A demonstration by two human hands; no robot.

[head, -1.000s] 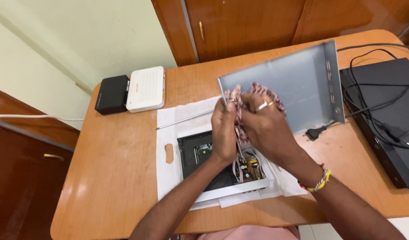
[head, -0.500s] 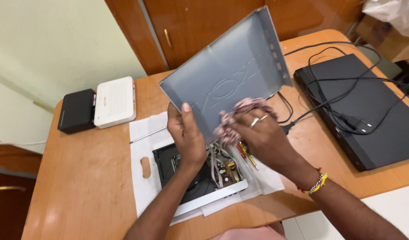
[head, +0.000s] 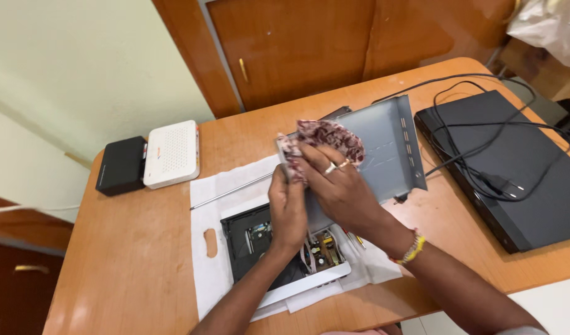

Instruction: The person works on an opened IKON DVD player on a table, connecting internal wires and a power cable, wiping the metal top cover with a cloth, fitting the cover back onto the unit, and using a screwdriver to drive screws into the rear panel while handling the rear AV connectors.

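Note:
My left hand (head: 288,208) grips the near edge of a grey metal cover (head: 384,146) and holds it tilted above the table. My right hand (head: 337,180), with rings and a beaded bracelet, presses a patterned red-and-white cloth (head: 325,136) against the cover's inner face. Below both hands lies an opened electronic device (head: 269,248) with a black tray and a circuit board showing, resting on a white sheet (head: 220,192).
A black box (head: 120,164) and a white router (head: 171,153) sit at the table's far left. A black player (head: 514,167) with a coiled black cable (head: 483,180) lies at the right. A thin metal rod (head: 229,191) lies on the sheet. Wooden cabinet doors stand behind.
The grey cover has dropped from a steep upright tilt to a flatter angle. My right hand with the cloth has moved up over its inner face.

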